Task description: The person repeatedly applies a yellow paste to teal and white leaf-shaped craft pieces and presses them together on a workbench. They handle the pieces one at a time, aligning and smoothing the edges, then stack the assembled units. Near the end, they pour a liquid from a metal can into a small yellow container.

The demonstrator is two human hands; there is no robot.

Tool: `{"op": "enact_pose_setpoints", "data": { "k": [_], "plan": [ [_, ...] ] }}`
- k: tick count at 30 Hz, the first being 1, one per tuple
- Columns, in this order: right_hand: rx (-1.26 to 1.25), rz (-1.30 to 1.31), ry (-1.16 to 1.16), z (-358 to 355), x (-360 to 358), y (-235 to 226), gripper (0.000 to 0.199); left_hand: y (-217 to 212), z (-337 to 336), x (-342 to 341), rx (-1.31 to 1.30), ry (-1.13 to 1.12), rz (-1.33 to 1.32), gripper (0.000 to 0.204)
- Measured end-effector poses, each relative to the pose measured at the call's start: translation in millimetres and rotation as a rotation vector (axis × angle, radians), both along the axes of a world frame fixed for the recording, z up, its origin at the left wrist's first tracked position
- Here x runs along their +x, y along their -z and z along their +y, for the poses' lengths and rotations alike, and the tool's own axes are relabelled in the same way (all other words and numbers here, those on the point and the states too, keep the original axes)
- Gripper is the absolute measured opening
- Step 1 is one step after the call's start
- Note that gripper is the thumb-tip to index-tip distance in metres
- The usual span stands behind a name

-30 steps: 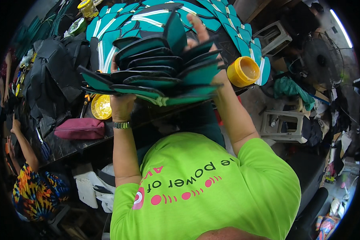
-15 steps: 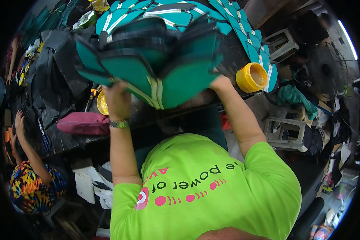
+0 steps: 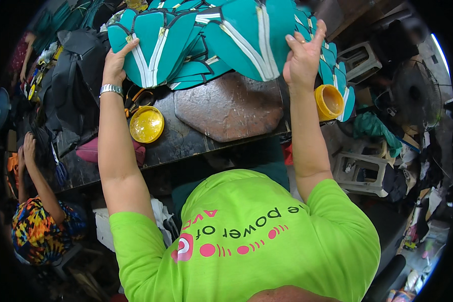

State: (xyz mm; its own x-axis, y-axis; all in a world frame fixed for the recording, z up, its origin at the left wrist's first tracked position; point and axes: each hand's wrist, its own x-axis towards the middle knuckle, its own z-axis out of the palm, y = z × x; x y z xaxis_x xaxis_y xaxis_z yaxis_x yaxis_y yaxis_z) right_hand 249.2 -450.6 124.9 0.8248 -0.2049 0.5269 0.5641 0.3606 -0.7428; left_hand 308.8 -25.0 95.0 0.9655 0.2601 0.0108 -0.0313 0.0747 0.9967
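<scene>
My left hand point(image 3: 117, 63) grips the left edge of a teal padded panel point(image 3: 178, 48), its thumb on top and its other fingers hidden behind. White V-shaped strips and some black edging mark this panel. A second teal panel point(image 3: 241, 43), also with a white V strip, overlaps the pile on the right. My right hand point(image 3: 302, 60) is at this panel's right edge, fingers spread and thumb near the border. Several similar panels lie stacked between and behind them. In front is a worn brown slab point(image 3: 231, 110) with cut corners on the dark table point(image 3: 186, 143).
A yellow lid point(image 3: 147, 124) and orange-handled scissors point(image 3: 138, 100) lie by my left forearm, near a maroon pouch point(image 3: 88, 151). A yellow tub point(image 3: 329, 102) stands right of my right forearm. Black material point(image 3: 73, 75) covers the left. Another person's hands point(image 3: 27, 151) are at the far left.
The bundle of teal panels has moved away from me and down onto the far side of the table. My hands have spread apart, uncovering the brown slab; my right fingers have opened.
</scene>
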Motion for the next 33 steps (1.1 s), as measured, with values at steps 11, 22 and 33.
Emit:
{"op": "enact_pose_setpoints", "data": {
  "k": [11,22,33],
  "plan": [
    [0.27,-0.056,-0.036,39,65,-22,0.085,11,-8,2,0.154,-0.008,-0.055,0.065],
    [-0.037,0.506,-0.063,174,66,69,0.096,16,-11,-1,0.265,0.021,0.061,0.077],
    [-0.461,0.443,-0.31,177,53,48,0.092,-6,-53,-44,1.472,0.222,-0.184,0.062]
  ]
}}
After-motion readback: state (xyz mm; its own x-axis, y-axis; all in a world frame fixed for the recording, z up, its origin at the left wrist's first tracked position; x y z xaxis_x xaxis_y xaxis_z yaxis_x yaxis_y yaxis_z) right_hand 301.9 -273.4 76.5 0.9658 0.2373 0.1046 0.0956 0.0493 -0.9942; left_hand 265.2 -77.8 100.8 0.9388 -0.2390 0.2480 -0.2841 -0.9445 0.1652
